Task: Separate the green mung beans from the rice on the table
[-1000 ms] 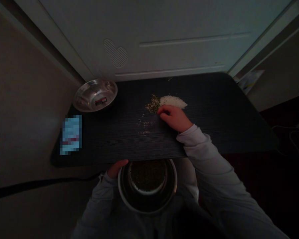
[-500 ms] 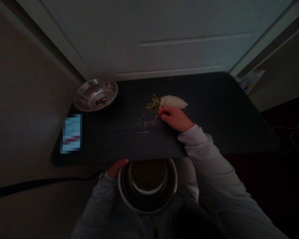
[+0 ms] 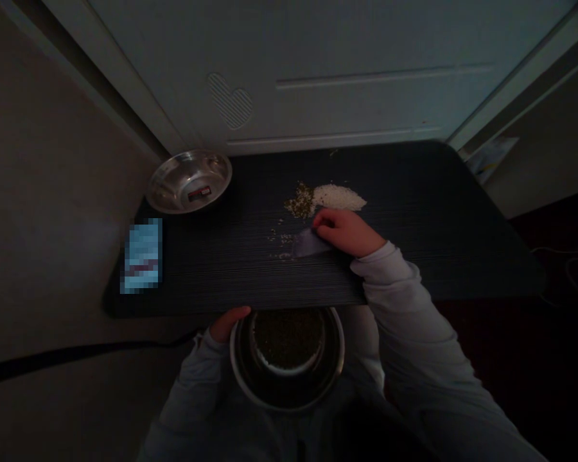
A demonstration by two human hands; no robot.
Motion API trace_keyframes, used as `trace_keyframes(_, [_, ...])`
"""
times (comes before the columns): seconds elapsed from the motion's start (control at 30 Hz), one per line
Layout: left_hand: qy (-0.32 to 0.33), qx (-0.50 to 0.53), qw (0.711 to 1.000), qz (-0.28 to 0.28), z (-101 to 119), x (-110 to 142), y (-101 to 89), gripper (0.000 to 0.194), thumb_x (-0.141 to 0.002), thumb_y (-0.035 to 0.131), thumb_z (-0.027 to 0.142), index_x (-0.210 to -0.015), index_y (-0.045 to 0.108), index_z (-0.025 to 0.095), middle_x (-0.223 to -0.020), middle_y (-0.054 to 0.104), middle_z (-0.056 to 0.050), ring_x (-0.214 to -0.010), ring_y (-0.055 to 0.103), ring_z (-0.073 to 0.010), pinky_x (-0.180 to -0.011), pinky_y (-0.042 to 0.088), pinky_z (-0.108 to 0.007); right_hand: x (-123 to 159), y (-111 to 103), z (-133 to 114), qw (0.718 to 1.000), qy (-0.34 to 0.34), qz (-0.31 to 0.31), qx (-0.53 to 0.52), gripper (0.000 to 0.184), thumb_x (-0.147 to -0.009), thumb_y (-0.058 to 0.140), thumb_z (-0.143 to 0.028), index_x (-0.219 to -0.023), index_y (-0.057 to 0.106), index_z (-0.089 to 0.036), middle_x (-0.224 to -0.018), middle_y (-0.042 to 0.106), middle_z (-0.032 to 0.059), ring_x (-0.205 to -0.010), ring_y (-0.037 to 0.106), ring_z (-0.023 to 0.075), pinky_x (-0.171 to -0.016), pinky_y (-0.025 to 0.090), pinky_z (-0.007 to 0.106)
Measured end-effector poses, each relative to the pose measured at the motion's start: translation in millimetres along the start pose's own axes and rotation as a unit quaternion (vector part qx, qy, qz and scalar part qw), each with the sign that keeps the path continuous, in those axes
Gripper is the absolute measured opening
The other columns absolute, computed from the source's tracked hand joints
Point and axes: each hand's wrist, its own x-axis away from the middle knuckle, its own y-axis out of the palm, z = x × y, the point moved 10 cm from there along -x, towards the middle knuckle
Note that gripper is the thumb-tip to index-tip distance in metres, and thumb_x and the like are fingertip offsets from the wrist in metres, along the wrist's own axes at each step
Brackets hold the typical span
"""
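Note:
My right hand (image 3: 349,232) is closed on a thin, see-through plastic piece (image 3: 311,244), whose lower edge is at the tabletop. Left of that edge lie scattered pale grains (image 3: 284,240). Just beyond the hand sits a heap of white grains that look like rice (image 3: 340,196), touching a smaller mixed heap of dark green and pale grains (image 3: 299,202). Below the near table edge, my left hand (image 3: 227,324) grips the rim of a metal bowl (image 3: 336,372). Inside it is a smaller pale-rimmed container filled with dark grains (image 3: 289,337). Most of the left fingers are hidden.
A shiny metal basin (image 3: 212,163) with a label inside stands at the table's back left. In front of it lies a lit, blurred-out phone-like screen (image 3: 142,256). The dark table (image 3: 438,224) meets a white panel with a heart relief (image 3: 231,102) behind.
My right hand has shifted slightly right and toward me in the view, and the plastic piece shows more clearly. My left hand stays on the bowl rim.

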Motion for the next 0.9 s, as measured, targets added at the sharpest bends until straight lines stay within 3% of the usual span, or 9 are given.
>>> trace_keyframes(0.2, [-0.040,-0.006,0.999,-0.021,-8.1,-1.5,-2.0,0.011,-0.064,0.066,0.025,-0.066,0.074,0.017,-0.078,0.077,-0.004,-0.096,0.066,-0.0285,-0.098,0.040,-0.037,6.7,-3.1,7.2,1.000,0.020,0.006,0.012,0.011,-0.071,0.050,-0.017,-0.075,0.060,-0.016,-0.064,0.057,-0.0004,-0.059,0.049,0.0123,-0.059,0.035,0.025])
trace_keyframes(0.4, [-0.049,-0.025,0.998,-0.024,-7.5,-5.7,0.0,0.006,-0.055,0.072,0.026,-0.054,0.072,0.020,-0.067,0.076,-0.002,-0.082,0.070,-0.0289,-0.095,0.041,-0.036,17.6,-4.4,10.8,0.999,0.036,0.020,0.032,0.015,-0.070,0.050,-0.019,-0.079,0.062,-0.017,-0.065,0.059,-0.0001,-0.060,0.052,0.0139,-0.059,0.036,0.026])
trace_keyframes(0.57, [-0.032,-0.037,0.999,-0.020,-2.7,-6.4,5.2,0.010,-0.056,0.071,0.028,-0.051,0.070,0.020,-0.052,0.073,0.000,-0.055,0.067,-0.0218,-0.074,0.049,-0.032,31.2,-2.8,9.0,0.997,0.045,0.050,0.049,0.015,-0.072,0.050,-0.019,-0.081,0.062,-0.017,-0.071,0.064,0.0017,-0.064,0.056,0.0152,-0.061,0.038,0.026])
trace_keyframes(0.7, [-0.016,-0.055,0.998,0.009,-3.2,-6.7,1.0,0.016,-0.051,0.073,0.030,-0.041,0.065,0.021,-0.040,0.066,0.003,-0.039,0.057,-0.0154,-0.052,0.046,-0.029,44.3,0.5,5.7,0.994,0.046,0.064,0.072,0.016,-0.074,0.049,-0.019,-0.084,0.062,-0.017,-0.070,0.064,0.0015,-0.063,0.056,0.0148,-0.061,0.038,0.026])
trace_keyframes(0.77, [-0.006,-0.052,0.998,0.030,-4.0,-7.3,-4.5,0.017,-0.048,0.075,0.034,-0.043,0.067,0.021,-0.041,0.066,0.004,-0.040,0.057,-0.0156,-0.054,0.046,-0.029,50.8,3.0,3.1,0.994,0.044,0.063,0.075,0.017,-0.074,0.049,-0.019,-0.085,0.062,-0.017,-0.069,0.063,0.0015,-0.063,0.056,0.0148,-0.061,0.039,0.026])
trace_keyframes(0.9, [0.014,-0.072,0.997,0.030,-6.2,-11.7,-16.2,0.021,-0.049,0.075,0.042,-0.051,0.070,0.022,-0.054,0.072,0.001,-0.061,0.065,-0.0222,-0.078,0.046,-0.033,62.1,8.3,-4.8,0.994,0.035,0.062,0.087,0.018,-0.075,0.049,-0.018,-0.086,0.062,-0.016,-0.071,0.063,0.0029,-0.066,0.057,0.0164,-0.065,0.039,0.027])
